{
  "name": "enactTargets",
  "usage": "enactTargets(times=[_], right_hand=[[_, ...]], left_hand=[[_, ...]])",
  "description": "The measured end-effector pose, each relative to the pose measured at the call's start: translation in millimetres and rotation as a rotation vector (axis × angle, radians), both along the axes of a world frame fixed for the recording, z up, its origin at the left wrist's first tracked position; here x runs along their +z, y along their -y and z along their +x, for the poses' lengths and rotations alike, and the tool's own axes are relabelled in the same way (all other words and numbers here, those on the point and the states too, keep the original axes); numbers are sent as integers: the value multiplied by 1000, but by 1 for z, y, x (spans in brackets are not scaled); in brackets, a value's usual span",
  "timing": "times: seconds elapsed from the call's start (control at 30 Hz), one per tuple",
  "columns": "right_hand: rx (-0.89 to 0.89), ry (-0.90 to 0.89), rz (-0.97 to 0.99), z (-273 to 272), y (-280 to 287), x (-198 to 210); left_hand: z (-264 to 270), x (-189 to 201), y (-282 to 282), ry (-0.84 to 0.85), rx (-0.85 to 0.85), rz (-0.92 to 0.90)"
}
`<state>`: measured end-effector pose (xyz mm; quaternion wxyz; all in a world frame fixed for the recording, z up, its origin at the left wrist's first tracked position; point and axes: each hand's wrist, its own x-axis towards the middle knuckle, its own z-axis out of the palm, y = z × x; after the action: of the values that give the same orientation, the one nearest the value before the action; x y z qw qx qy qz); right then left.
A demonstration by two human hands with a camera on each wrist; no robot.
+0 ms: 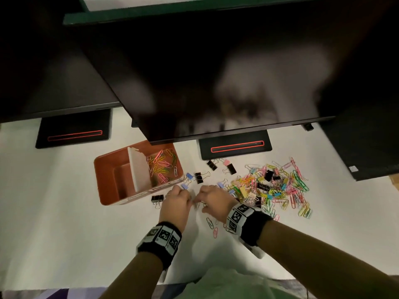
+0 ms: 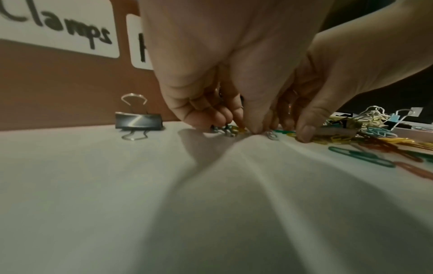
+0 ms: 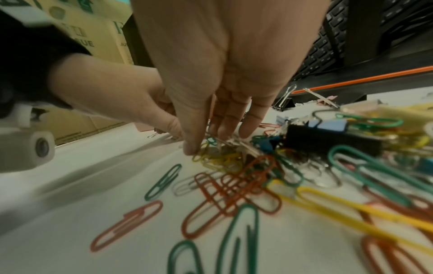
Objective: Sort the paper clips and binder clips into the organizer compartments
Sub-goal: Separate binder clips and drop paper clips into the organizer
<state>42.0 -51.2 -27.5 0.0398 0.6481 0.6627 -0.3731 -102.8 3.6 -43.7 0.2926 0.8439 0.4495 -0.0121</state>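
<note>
I work both hands at the pile's edge, my left hand (image 1: 176, 201) and right hand (image 1: 212, 199) with fingers narrowed, pinching small paper clips (image 2: 230, 129) off the sheet, close beside the organizer (image 1: 108, 169) for a short carry.

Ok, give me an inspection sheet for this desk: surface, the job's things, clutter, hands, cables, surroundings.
Surface: white table, wrinkled near the hands.
Job's things: brown organizer with a white divider; right compartment holds coloured paper clips, left compartment looks empty. Mixed pile of paper and binder clips to its right; black binder clip by the organizer's front wall.
Clutter: loose clips near the right wrist.
Hands: left hand and right hand meet at the pile's edge, fingertips down on small clips; exact grip unclear.
Cables: nothing seen.
Surroundings: two dark monitors on stands; keyboard; cardboard boxes.
</note>
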Motion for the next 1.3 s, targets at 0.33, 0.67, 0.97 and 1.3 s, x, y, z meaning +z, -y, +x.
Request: enactTargets(times=[0.33, 0.67, 0.97, 1.3], right_hand=[[-35, -16, -119, 14, -13, -6], [-230, -171, 69, 31, -7, 15], [-415, -101, 124, 77, 4, 31], [-261, -95, 9, 52, 0, 17]], left_hand=[[-19, -6, -4, 54, 149, -52], [-31, -13, 1, 27, 32, 46], [-11, -7, -2, -119, -123, 51], [0, -3, 11, -3, -163, -70]])
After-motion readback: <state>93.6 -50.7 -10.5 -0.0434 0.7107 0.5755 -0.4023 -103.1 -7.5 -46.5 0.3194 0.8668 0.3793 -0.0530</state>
